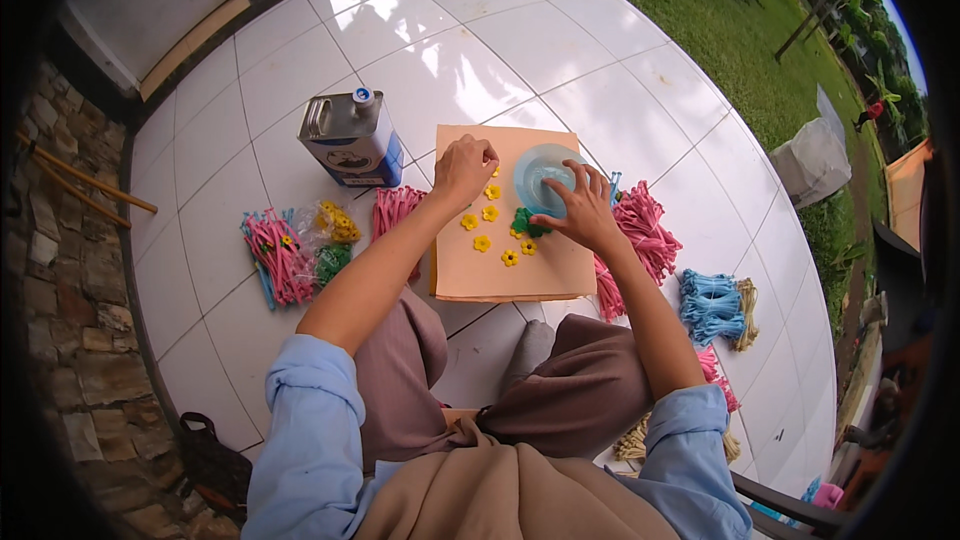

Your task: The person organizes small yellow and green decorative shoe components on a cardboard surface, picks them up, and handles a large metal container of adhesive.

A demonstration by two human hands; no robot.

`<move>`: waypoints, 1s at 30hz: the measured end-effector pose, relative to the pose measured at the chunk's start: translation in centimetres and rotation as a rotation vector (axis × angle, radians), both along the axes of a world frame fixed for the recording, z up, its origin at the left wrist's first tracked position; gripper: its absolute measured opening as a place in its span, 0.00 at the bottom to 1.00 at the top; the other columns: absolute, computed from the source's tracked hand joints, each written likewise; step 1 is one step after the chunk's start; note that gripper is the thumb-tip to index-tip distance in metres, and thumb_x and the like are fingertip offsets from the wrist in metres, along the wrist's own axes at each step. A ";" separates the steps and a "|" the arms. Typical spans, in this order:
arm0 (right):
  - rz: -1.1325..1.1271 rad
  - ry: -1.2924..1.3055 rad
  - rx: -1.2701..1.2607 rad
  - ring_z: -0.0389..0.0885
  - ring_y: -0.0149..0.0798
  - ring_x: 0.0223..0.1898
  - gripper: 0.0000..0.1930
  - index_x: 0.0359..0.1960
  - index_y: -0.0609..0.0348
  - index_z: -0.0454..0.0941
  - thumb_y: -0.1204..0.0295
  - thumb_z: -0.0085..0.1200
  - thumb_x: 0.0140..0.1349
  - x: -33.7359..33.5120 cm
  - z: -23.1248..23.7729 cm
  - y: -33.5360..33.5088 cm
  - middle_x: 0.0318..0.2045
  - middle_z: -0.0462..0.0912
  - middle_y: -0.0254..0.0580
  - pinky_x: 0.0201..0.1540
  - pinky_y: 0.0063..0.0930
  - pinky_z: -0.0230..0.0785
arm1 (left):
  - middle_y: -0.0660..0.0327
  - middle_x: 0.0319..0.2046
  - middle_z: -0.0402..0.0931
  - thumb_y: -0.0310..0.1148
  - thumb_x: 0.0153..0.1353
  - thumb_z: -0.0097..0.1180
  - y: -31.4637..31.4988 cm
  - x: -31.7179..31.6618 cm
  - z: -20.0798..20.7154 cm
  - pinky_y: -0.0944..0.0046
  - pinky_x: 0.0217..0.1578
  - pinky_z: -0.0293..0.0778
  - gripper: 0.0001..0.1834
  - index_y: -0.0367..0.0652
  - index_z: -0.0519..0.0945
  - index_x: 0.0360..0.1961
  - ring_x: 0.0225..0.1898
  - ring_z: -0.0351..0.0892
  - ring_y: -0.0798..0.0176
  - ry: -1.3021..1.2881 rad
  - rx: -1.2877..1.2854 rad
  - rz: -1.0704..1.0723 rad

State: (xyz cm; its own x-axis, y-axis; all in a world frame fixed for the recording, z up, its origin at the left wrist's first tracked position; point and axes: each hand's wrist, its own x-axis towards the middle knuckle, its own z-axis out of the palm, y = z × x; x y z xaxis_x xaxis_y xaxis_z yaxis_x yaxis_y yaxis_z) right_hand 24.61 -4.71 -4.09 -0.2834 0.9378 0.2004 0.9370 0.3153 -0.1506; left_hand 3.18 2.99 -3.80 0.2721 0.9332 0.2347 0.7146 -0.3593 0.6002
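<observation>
My left hand [464, 174] is over the upper left part of a cardboard sheet [560, 275], its fingers curled into a pinch. A small yellow flower piece [496, 171] shows right by its fingertips; what the pinch holds is hidden. More yellow flowers [490, 213] lie in a loose curve below, some with dark centres. Over a translucent blue bowl [528, 162], my right hand [584, 208] has its fingers spread. Its index finger reaches over the bowl's inside, and its thumb is beside a small heap of green pieces [524, 222].
A metal can [352, 140] with a blue cap stands left of the cardboard. Pink bundles [645, 230] flank it; blue [712, 305] and beige ones lie farther right. At left are a pink-blue bundle [277, 255] and bags of yellow [338, 223] and green pieces [331, 262].
</observation>
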 end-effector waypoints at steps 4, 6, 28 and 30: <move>-0.014 0.036 -0.014 0.52 0.54 0.59 0.32 0.45 0.47 0.75 0.42 0.59 0.41 -0.1 0.0 0.0 0.56 0.59 0.47 0.59 0.52 0.42 | 0.57 0.28 0.75 0.33 0.48 0.59 -0.5 0.1 0.4 0.62 0.35 0.72 0.06 0.42 0.80 0.26 0.32 0.77 0.58 -0.016 -0.050 -0.013; -0.027 0.057 -0.037 0.52 0.53 0.59 0.31 0.44 0.47 0.75 0.43 0.60 0.41 0.0 0.0 -0.1 0.56 0.59 0.47 0.59 0.51 0.42 | 0.57 0.28 0.75 0.32 0.47 0.59 -1.2 0.4 0.8 0.62 0.34 0.72 0.06 0.42 0.80 0.26 0.32 0.77 0.59 0.004 -0.072 -0.045; 0.103 0.675 -0.144 0.58 0.48 0.55 0.14 0.43 0.48 0.76 0.70 0.53 0.53 -0.6 4.5 -1.3 0.50 0.67 0.43 0.58 0.41 0.52 | 0.55 0.21 0.78 0.29 0.44 0.61 -5.7 0.4 1.7 0.68 0.32 0.75 0.09 0.34 0.80 0.27 0.26 0.80 0.63 -0.026 -0.429 -0.476; 0.108 0.687 -0.046 0.60 0.46 0.53 0.13 0.41 0.47 0.78 0.71 0.55 0.52 -1.3 5.8 -1.8 0.48 0.68 0.39 0.56 0.38 0.56 | 0.58 0.23 0.79 0.30 0.55 0.56 -4.9 0.2 3.2 0.74 0.35 0.77 0.10 0.32 0.80 0.32 0.28 0.79 0.71 -0.399 -0.710 -0.218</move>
State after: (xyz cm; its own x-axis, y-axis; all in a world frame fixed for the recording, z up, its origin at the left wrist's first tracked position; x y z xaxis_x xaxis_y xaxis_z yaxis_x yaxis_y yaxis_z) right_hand 23.32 -6.48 1.72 -0.1987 0.9234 0.3283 0.5886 0.3803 -0.7134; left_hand 3.41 -1.91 -0.57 0.4846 0.8318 -0.2707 0.3589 0.0931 0.9287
